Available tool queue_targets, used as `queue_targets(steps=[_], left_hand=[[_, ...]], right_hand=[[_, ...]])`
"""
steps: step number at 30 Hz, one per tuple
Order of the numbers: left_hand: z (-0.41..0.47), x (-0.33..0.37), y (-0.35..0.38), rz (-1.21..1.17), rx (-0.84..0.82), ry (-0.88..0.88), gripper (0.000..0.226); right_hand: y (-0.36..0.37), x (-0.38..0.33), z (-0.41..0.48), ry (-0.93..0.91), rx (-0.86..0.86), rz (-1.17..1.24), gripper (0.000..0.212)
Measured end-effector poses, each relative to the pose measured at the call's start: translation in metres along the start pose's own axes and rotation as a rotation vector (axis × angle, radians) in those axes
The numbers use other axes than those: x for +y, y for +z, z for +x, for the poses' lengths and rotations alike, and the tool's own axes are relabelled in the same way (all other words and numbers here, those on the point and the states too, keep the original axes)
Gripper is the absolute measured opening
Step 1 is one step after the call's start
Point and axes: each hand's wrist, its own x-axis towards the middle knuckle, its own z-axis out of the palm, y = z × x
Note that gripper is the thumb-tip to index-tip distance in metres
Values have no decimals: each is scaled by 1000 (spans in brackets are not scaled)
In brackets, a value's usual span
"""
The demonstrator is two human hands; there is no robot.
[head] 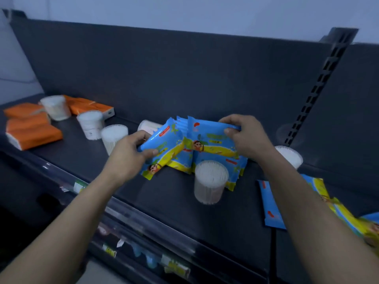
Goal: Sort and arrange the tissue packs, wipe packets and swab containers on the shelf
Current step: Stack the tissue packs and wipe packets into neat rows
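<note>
On a dark store shelf (164, 201), a person gathers a fan of blue-and-yellow wipe packets (213, 149) at mid-shelf. The left hand (127, 154) pinches the leftmost packet between thumb and fingers, and the right hand (244, 136) is clamped on the top edge of the packets at the other end. The step in hand appears to be squaring the wipes into one upright row. A clear swab container (211, 185) stands just in front of the bundle, possibly touching it; blur makes that hard to tell. Orange tissue packs (30, 130) and other swab containers (91, 124) sit mixed at far left, and loose wipe packets (270, 201) lie flat at right. The next move likely calls for pressing the packets together and setting them down clear of the container in front.
</note>
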Motion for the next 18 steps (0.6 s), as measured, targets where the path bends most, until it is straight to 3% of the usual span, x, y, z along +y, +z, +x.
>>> queue_targets(steps=[7,13,18], left_hand=[[40,-21,-3,18,-102,35,14],[73,-35,-14,268,-320,181,28],[86,-49,-9,277,-446,230,19]], right_hand=[[10,-2,13,36,84,32,21],[23,-16,10,120,90,-27,20],[35,-18,-7,231,130,-11,26]])
